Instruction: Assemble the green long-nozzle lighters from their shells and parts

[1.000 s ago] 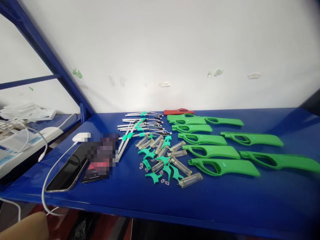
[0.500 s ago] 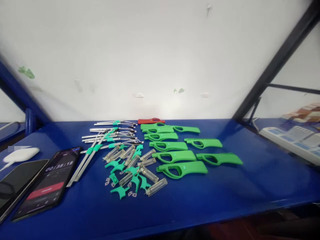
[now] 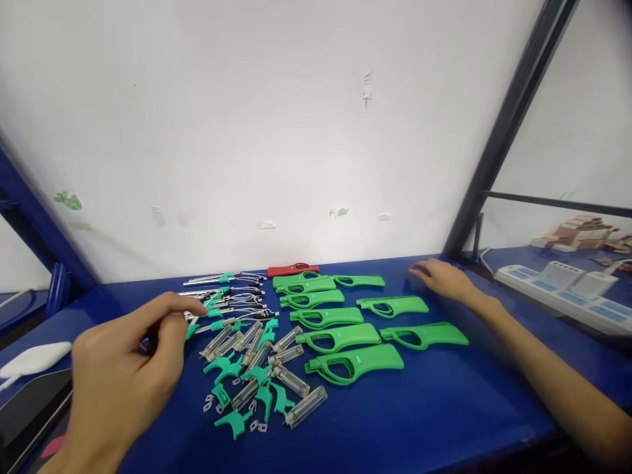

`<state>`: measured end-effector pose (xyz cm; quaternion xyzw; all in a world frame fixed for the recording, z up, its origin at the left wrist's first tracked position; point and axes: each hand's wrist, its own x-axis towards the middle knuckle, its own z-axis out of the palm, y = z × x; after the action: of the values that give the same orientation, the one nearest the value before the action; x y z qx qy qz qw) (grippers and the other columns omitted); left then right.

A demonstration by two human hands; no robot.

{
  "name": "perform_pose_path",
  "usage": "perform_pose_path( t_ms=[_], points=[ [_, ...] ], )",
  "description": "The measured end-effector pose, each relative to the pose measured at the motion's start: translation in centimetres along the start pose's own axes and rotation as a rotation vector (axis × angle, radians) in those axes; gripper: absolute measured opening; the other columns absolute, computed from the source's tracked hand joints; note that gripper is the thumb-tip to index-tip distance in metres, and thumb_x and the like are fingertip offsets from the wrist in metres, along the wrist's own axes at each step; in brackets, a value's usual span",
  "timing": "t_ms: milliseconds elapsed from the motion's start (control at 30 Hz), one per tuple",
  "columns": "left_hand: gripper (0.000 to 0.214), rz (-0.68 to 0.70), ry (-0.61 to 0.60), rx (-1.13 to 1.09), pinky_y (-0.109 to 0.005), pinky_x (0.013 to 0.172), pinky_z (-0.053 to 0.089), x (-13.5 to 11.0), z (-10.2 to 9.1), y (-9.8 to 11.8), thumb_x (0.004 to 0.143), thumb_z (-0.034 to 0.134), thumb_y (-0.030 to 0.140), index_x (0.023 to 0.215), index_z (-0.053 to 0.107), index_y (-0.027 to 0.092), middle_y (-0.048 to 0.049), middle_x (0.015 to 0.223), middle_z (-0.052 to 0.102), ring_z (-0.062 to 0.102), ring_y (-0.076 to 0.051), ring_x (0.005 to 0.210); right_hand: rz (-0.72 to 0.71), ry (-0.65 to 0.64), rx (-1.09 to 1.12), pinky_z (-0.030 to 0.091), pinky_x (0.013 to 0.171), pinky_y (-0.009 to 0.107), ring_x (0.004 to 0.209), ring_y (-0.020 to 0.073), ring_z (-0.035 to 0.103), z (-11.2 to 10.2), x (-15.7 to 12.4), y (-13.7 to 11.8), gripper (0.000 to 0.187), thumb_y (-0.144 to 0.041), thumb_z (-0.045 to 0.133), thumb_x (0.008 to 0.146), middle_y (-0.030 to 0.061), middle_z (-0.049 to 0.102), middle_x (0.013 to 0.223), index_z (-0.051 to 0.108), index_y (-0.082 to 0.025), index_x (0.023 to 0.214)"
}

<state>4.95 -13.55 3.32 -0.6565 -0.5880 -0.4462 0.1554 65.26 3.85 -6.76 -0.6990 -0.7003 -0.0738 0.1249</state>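
My left hand [image 3: 131, 365] hovers over the left side of the blue shelf, thumb and index finger apart and the other fingers curled. Its index fingertip is nearest the metal lighter tubes [image 3: 217, 308] with teal collars and wires, partly hiding them. My right hand [image 3: 444, 280] lies at the back right, fingers loosely bent, holding nothing visible. It is nearest the green lighter casings [image 3: 402, 305], set out in rough columns. Clear fuel tanks [image 3: 307, 406] and teal trigger pieces [image 3: 234, 421] lie mixed in the middle, with small pale clips [image 3: 254, 426] in front.
A red lighter casing [image 3: 284, 270] lies by the wall. Phones [image 3: 34, 411] and a white oval device [image 3: 37, 359] are at the left. Dark posts [image 3: 503, 131] flank the shelf [image 3: 419, 408]; a white power strip [image 3: 567, 296] lies beyond the right one.
Both hands have come into view, the left over the tubes and phone, the right at the back right. The camera view has tilted up, so the parts appear lower. No part has visibly been moved.
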Motion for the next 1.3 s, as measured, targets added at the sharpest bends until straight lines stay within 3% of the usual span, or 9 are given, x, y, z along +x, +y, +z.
perform_pose_path(
  t_ms=[133, 333, 467, 567, 633, 800, 1000, 1133, 1300],
  points=[
    [0.038, 0.079, 0.015, -0.001, -0.027, 0.053, 0.033, 0.7, 0.8, 1.1, 0.097, 0.044, 0.030, 0.081, 0.078, 0.022, 0.0095, 0.044, 0.038, 0.035, -0.009, 0.040, -0.025, 0.004, 0.024, 0.063, 0.099, 0.049, 0.118, 0.0261, 0.072, 0.4, -0.8, 0.1, 0.037, -0.041, 0.070, 0.107, 0.0112, 0.070, 0.142, 0.068, -0.022, 0.138],
    [0.039, 0.022, 0.012, 0.073, -0.028, 0.059, 0.034, 1.1, 0.0, 0.5, 0.097, 0.042, 0.030, 0.087, 0.078, 0.022, 0.0080, 0.047, 0.041, 0.042, -0.012, 0.044, -0.036, 0.001, 0.059, 0.064, 0.099, 0.048, 0.116, 0.0255, 0.072, 1.4, -1.1, -0.9, 0.036, -0.041, 0.070, 0.107, 0.0110, 0.070, 0.141, 0.069, -0.022, 0.138],
    [0.036, -0.033, -0.186, 0.141, -0.031, 0.064, 0.039, 1.7, 0.7, -0.1, 0.099, 0.044, 0.034, 0.097, 0.079, 0.024, 0.0037, 0.058, 0.060, 0.058, -0.018, 0.056, -0.023, 0.005, 0.073, 0.064, 0.098, 0.048, 0.116, 0.0252, 0.073, 1.7, -1.2, -1.2, 0.036, -0.041, 0.070, 0.107, 0.0110, 0.070, 0.141, 0.068, -0.022, 0.138],
    [0.049, -0.011, -0.375, 0.159, -0.041, 0.081, 0.051, 1.6, 2.5, -1.5, 0.099, 0.042, 0.047, 0.123, 0.078, 0.023, -0.0080, 0.097, 0.081, 0.074, -0.033, 0.095, -0.024, 0.017, 0.078, 0.064, 0.098, 0.048, 0.116, 0.0251, 0.073, 1.8, -1.2, -1.2, 0.035, -0.041, 0.070, 0.107, 0.0110, 0.070, 0.141, 0.069, -0.022, 0.137],
    [0.068, 0.019, -0.484, 0.149, -0.050, 0.104, 0.053, 1.1, 3.9, -2.8, 0.097, 0.039, 0.060, 0.144, 0.071, 0.022, -0.0137, 0.133, 0.078, 0.069, -0.040, 0.124, -0.032, 0.029, 0.082, 0.064, 0.098, 0.047, 0.116, 0.0250, 0.073, 1.9, -1.2, -1.3, 0.035, -0.041, 0.070, 0.108, 0.0109, 0.070, 0.140, 0.069, -0.022, 0.137],
    [0.089, -0.025, -0.594, 0.208, -0.072, 0.120, 0.040, -0.8, 6.0, -5.8, 0.098, 0.034, 0.079, 0.164, 0.053, 0.023, -0.0194, 0.165, 0.055, 0.037, -0.053, 0.160, -0.049, 0.106, 0.076, 0.063, 0.101, 0.049, 0.119, 0.0262, 0.072, 1.6, -1.2, -1.7, 0.035, -0.041, 0.070, 0.107, 0.0113, 0.069, 0.143, 0.069, -0.022, 0.137],
    [0.067, 0.046, -0.687, 0.177, -0.081, 0.127, 0.024, -2.1, 6.5, -8.3, 0.102, 0.032, 0.066, 0.154, 0.065, 0.041, -0.0015, 0.172, 0.051, 0.024, -0.050, 0.168, 0.013, 0.230, 0.028, 0.058, 0.110, 0.056, 0.132, 0.0308, 0.066, 0.7, -1.5, -2.3, 0.043, -0.042, 0.071, 0.107, 0.0128, 0.062, 0.156, 0.065, -0.024, 0.146],
    [0.070, -0.069, -0.654, 0.199, -0.088, 0.121, 0.027, -2.2, 6.3, -8.4, 0.108, 0.024, 0.069, 0.165, 0.053, 0.039, -0.0091, 0.176, 0.045, 0.021, -0.054, 0.167, 0.062, 0.257, -0.012, 0.055, 0.113, 0.060, 0.137, 0.0334, 0.063, 0.5, -1.9, -3.0, 0.049, -0.043, 0.071, 0.106, 0.0134, 0.058, 0.160, 0.062, -0.024, 0.150],
    [0.083, -0.214, -0.653, 0.221, -0.080, 0.124, 0.031, -1.8, 5.6, -6.6, 0.106, 0.016, 0.081, 0.173, 0.038, 0.037, -0.0111, 0.179, 0.038, 0.022, -0.050, 0.167, 0.102, 0.273, -0.051, 0.054, 0.114, 0.061, 0.139, 0.0339, 0.062, 0.3, -2.2, -3.2, 0.050, -0.044, 0.071, 0.106, 0.0135, 0.057, 0.161, 0.061, -0.025, 0.151]
  ],
)
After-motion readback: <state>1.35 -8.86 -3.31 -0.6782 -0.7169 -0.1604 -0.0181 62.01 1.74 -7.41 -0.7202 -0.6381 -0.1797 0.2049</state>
